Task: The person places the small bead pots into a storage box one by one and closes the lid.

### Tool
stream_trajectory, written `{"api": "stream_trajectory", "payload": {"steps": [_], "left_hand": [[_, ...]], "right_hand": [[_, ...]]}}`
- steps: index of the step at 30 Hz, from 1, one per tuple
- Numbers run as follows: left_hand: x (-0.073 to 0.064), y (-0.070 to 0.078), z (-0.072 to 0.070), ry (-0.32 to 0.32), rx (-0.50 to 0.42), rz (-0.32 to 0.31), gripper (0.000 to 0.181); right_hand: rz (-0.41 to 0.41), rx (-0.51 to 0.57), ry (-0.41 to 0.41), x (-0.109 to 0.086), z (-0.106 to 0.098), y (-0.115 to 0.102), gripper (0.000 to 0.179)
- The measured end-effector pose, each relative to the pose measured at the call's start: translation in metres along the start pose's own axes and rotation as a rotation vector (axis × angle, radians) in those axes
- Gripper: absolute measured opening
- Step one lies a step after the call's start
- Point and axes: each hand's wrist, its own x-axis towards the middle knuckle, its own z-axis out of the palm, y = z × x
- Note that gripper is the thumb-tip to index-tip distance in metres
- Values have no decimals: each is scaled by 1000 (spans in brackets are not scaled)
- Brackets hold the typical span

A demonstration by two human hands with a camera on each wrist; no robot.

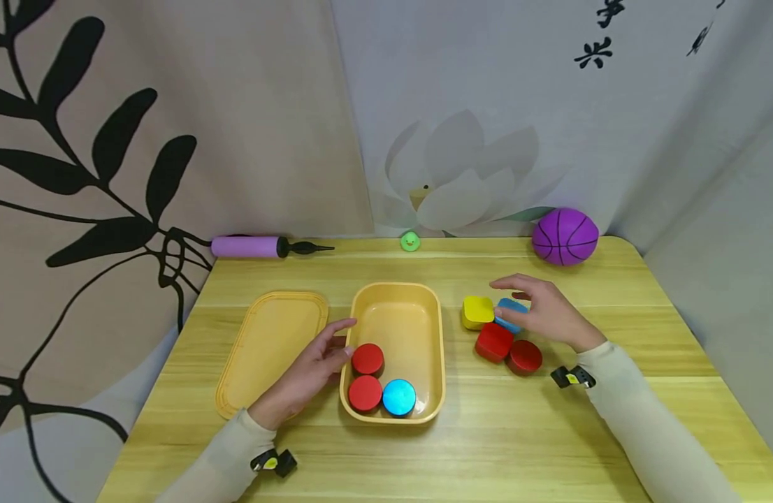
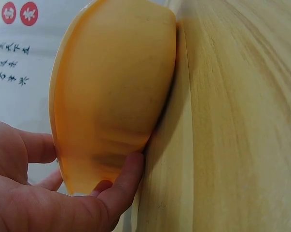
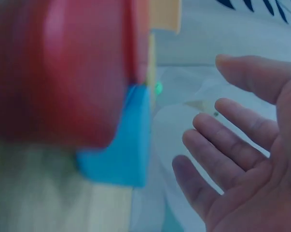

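The tray (image 1: 405, 318) is set mid-worktop (image 1: 487, 440), its left wall touched by the left hand (image 1: 314, 367), whose fingers are loosely spread against it. Along that wall, in the near half, two red discs (image 1: 365, 393) are placed one farther than the other; a blue disc (image 1: 399, 398) is set right of the nearer one. Right of the tray, the blue block (image 1: 511, 306) is overhung by the right hand (image 1: 546, 311); its fingers are spread, thumb apart, and nothing is pinched. The yellow block (image 1: 477, 312) is seen just left, the red block (image 1: 494, 342) nearer, with a third disc (image 1: 524, 358) beside it on the right. The lid (image 1: 273, 349) is laid left of the tray. Along the far edge are seen a pump (image 1: 248, 246), a green ball (image 1: 410, 241) and a purple ball (image 1: 565, 237)
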Motion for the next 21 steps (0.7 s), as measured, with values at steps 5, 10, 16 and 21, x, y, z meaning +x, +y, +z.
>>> {"api": "stream_trajectory", "payload": {"steps": [5, 10, 16, 21], "left_hand": [[-1, 0, 0, 1, -4, 0, 54], [-1, 0, 0, 2, -10, -9, 54], [0, 0, 0, 0, -15, -10, 55], [1, -1, 0, -3, -24, -7, 55]], "right_hand": [[56, 9, -18, -4, -1, 20, 57], [123, 69, -69, -10, 1, 35, 65], [155, 118, -118, -15, 5, 41, 68], [167, 122, -140, -15, 5, 46, 69]]}}
